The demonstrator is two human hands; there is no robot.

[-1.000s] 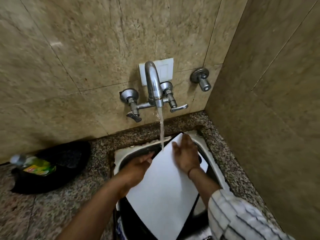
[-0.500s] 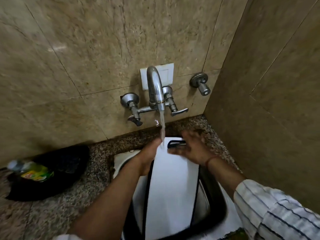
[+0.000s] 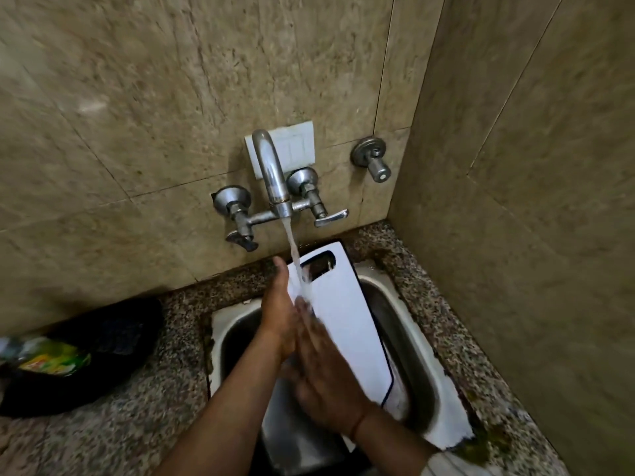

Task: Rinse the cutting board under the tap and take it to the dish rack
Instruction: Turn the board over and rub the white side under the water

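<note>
Rinsing the cutting board (image 3: 343, 314) under the tap (image 3: 273, 173), over the sink (image 3: 409, 324).
The left hand (image 3: 278, 304) gripped its left edge; the right hand (image 3: 326, 369) lay flat and open on its wet surface.

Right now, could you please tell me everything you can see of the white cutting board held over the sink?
The white rectangular cutting board looks like plastic, with a thin dark edge, rounded corners and a slot handle at its far end. It stands tilted over the steel sink, handle end up by the wall. Water from the chrome tap strikes its face just below the handle. The left hand holds its left edge; the right hand lies flat on its face, blurred.
</note>
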